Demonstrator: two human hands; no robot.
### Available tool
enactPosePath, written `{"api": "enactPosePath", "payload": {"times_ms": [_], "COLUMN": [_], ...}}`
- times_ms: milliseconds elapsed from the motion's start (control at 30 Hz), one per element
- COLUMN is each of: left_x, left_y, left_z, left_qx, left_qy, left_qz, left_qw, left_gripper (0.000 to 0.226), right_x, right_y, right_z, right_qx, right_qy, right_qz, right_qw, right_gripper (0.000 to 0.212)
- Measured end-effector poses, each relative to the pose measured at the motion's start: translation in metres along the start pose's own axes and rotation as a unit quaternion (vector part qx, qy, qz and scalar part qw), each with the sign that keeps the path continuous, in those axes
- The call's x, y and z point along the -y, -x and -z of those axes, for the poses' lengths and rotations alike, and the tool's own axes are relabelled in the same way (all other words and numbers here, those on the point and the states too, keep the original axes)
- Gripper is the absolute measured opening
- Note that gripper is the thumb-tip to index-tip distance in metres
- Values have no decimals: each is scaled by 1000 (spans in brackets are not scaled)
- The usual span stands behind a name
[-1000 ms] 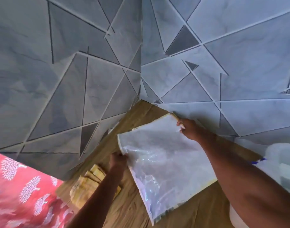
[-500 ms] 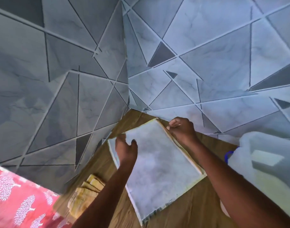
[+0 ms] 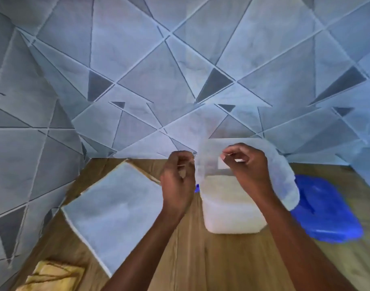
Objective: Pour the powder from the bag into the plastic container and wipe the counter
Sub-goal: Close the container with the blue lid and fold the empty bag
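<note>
A clear plastic container [image 3: 232,215] with white powder in its lower half stands on the wooden counter [image 3: 200,259], against the tiled wall. My left hand [image 3: 177,181] hovers at the container's left rim, fingers curled loosely, holding nothing that I can make out. My right hand [image 3: 245,164] is over the container's open top, fingertips pinched together; nothing in them is discernible. The flattened, empty-looking plastic bag [image 3: 114,208] lies flat on the counter to the left, apart from both hands.
A blue lid [image 3: 324,211] lies on the counter right of the container. A folded yellow cloth [image 3: 53,276] sits at the counter's near left corner. Grey tiled walls close in the counter at the back and left.
Both hands let go of the bag, which now lies flat on the counter, and moved right to the container's top. The view swung right, bringing the container and blue lid into sight.
</note>
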State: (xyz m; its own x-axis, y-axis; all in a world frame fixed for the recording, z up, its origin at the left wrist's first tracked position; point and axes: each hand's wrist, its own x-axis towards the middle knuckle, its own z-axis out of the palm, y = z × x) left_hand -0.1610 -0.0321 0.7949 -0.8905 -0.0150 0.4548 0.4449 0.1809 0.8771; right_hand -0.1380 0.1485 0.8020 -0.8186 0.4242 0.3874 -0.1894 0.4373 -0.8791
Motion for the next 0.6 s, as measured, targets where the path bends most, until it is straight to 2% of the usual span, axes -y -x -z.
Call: {"api": "enactPosePath", "payload": {"times_ms": [100, 200, 267, 333, 367, 500, 600], "left_x": [-20, -33, -29, -23, -22, -29, -38], "left_y": [28, 56, 69, 77, 79, 92, 104], "left_z": [-61, -119, -141, -154, -158, -179, -205], "left_qx": [46, 92, 116, 121, 122, 140, 153], "left_qy": [-22, -32, -121, -251, -282, -315, -326], "left_qz": [-47, -48, -77, -137, -154, -203, -236], "left_qw": [998, 994, 983, 951, 939, 917, 902], "left_gripper": [22, 20, 17, 26, 30, 31, 31], "right_x": [-27, -63, -91, -122, -142, -234, -278], "right_y": [10, 16, 20, 25, 28, 45, 60], "right_z": [65, 128, 163, 196, 210, 253, 275], "right_qx": [-47, -100, -125, -149, -158, -140, -94], "right_qy": [2, -1, 15, 50, 69, 189, 261], "right_qz": [-28, -61, -73, -89, -103, -195, -336], "right_qw": [998, 993, 989, 983, 980, 952, 900], "right_gripper": [13, 19, 15, 12, 12, 16, 46]}}
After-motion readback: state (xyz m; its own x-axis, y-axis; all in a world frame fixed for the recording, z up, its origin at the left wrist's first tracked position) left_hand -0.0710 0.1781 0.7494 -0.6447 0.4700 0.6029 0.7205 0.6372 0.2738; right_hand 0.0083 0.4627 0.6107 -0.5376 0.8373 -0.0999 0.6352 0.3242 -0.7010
